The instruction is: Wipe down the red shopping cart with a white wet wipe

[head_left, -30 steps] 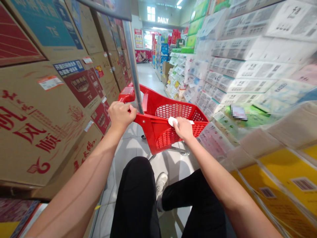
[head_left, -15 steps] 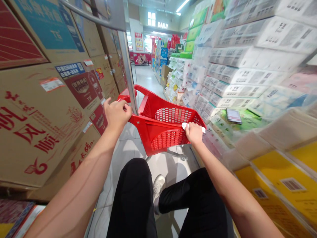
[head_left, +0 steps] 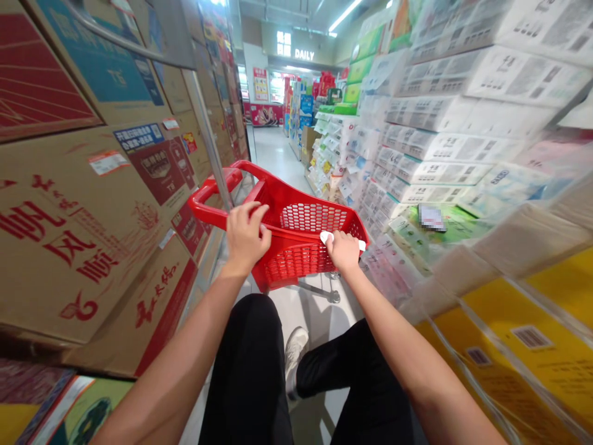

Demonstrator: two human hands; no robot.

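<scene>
A red plastic shopping cart [head_left: 301, 256] stands in the aisle just ahead of my legs. My left hand [head_left: 245, 238] is closed on the cart's near rim, below its red handle [head_left: 210, 196]. My right hand [head_left: 343, 250] grips the rim further right, with a small white object [head_left: 325, 237] pressed between its fingers and the rim. I cannot make out what that object is. The basket looks empty inside.
Stacked brown cardboard boxes [head_left: 92, 204] wall the left side, with a metal shelf post [head_left: 210, 154] close to the cart handle. Wrapped tissue packs [head_left: 440, 148] fill the right shelves, yellow boxes [head_left: 523, 334] below. The tiled aisle floor [head_left: 273, 145] runs ahead toward a DAILY sign [head_left: 304, 54].
The cart has swung left, its handle now past the metal post. My left hand slid from the handle end onto the near rim. My right hand stayed on the rim.
</scene>
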